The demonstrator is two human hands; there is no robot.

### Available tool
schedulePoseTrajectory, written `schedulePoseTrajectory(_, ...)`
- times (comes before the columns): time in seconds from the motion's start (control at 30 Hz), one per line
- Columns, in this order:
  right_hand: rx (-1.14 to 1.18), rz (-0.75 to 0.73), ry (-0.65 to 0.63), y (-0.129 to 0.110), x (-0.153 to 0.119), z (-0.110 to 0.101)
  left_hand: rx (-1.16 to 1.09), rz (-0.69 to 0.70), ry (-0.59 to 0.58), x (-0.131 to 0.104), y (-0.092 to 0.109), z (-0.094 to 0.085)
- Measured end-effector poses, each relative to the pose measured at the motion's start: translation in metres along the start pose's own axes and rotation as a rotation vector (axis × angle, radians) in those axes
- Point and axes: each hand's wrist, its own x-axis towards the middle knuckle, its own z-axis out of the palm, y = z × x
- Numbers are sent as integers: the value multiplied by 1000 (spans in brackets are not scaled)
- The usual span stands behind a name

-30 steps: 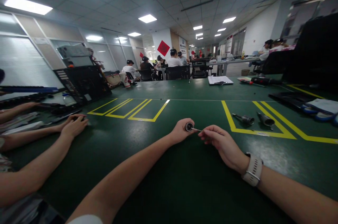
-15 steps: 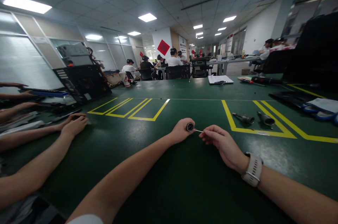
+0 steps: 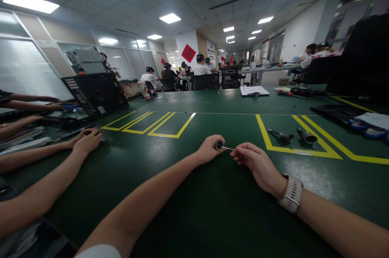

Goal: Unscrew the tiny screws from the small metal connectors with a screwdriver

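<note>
My left hand [image 3: 208, 149] is closed around a dark cylindrical part [image 3: 218, 145], whose round hollow end faces me. Between the thumb and fingers of my right hand [image 3: 253, 163] is a thin metal rod [image 3: 228, 148]; its far tip meets the rim of the hollow end. Whether the tip goes inside cannot be made out. To the right, inside a yellow tape outline, lie two dark funnel-shaped metal parts, one with a narrow stem [image 3: 281, 135] and one with its wide mouth toward me [image 3: 307, 137].
Yellow tape [image 3: 165, 135] marks the green table [image 3: 170, 193]. A co-worker's hands [image 3: 88, 139] rest at the left, near a black computer case [image 3: 97, 94]. A clipboard with paper [image 3: 254, 91] lies at the back; a black tray [image 3: 334, 113] is at the right.
My hands and the parts stay almost in place. At the far left, another person's arms have reached further right, toward the computer case.
</note>
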Motion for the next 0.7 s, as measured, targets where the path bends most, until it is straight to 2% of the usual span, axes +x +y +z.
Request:
schedulePoseTrajectory(0.27, 50, -20, 68, -3, 0, 1, 151, -7, -37, 0, 2, -2)
schedulePoseTrajectory(0.47, -63, -121, 140, -1, 2, -2, 343, 67, -114, -2, 4, -3)
schedulePoseTrajectory(0.7, -183, -138, 146, 2, 2, -3, 388, 95, -135, -2, 5, -1)
